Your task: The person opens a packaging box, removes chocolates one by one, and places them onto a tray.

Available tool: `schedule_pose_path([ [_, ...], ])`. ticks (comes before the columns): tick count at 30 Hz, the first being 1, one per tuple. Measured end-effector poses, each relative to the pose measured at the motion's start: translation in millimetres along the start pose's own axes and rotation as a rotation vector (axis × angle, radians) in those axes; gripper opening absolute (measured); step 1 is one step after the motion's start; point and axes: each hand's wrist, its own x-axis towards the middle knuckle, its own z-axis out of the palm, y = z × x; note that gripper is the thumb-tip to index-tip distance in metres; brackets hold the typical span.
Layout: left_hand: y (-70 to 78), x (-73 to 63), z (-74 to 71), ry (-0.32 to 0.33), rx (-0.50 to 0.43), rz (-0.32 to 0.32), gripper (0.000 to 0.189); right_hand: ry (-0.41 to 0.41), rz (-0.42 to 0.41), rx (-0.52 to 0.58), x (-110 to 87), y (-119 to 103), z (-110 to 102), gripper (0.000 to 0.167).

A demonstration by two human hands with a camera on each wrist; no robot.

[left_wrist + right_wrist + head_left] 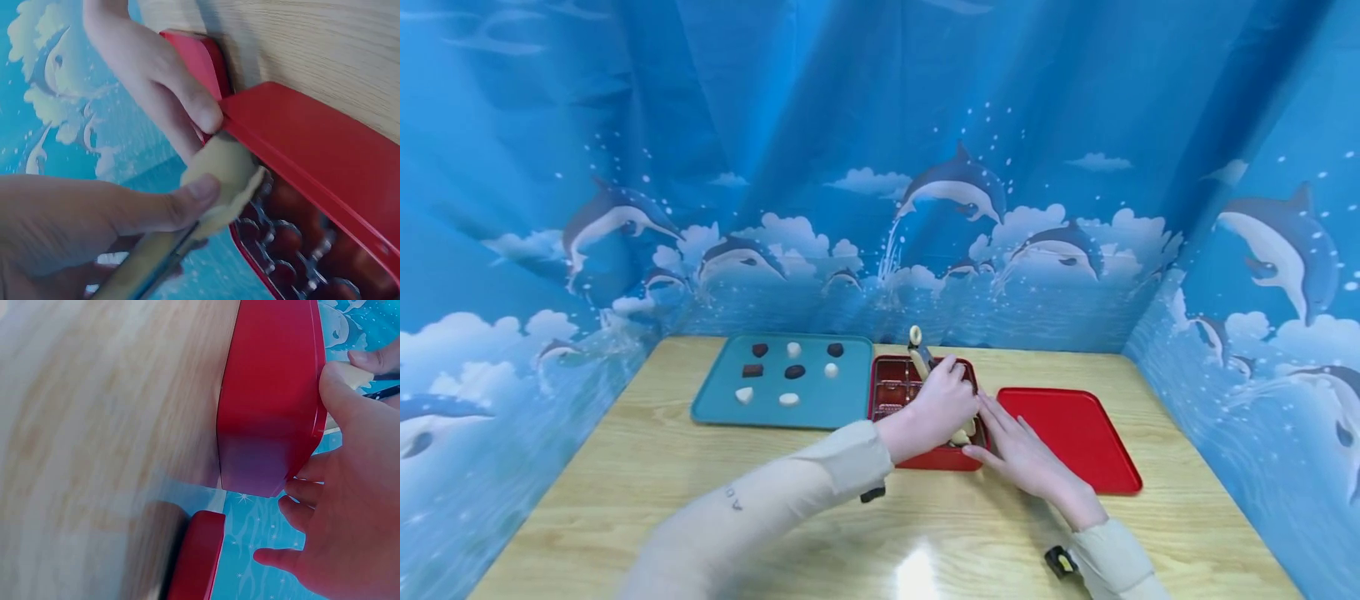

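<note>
In the head view my left hand (934, 408) grips a pair of cream-and-dark tongs (917, 354) whose ringed end points up and away. Its thumb lies on the broad, scalloped cream end of the tongs (222, 165), just over the right end of the red box (325, 144). Whatever may be between the tong ends is hidden. The box has a clear insert (891, 390) divided into compartments. My right hand (1022, 454) rests on the box's right end, thumb at the near rim, fingers extended along the side (350, 487).
Left of the box lies a teal tray (715, 400) with several dark and white chocolates, such as a white one (788, 400) and a brown rectangular one (752, 370). To the right is a red lid-like tray (1075, 433). A blue dolphin-print curtain (850, 167) surrounds the wooden table (820, 533).
</note>
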Motion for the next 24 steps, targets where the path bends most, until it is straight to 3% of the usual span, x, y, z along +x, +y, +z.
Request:
schedule_pose_path([
  [5,14.2,11.4,-9.4,-0.142,0.003,-0.043,0.028,0.003,-0.023,0.045,2.7,0,1,0.089],
  [8,14.7,14.1,-10.1,-0.159,-0.018,-0.055,0.027,0.009,-0.035,0.033,3.9,0,1,0.088],
  [18,0.8,7.4,4.7,0.075,0.011,0.06,0.025,0.017,-0.018,0.009,0.9,1,-3,0.089],
  [24,-8.8,0.6,7.3,0.151,0.022,0.107,0.022,0.027,-0.036,0.014,0.8,2,1,0.089],
])
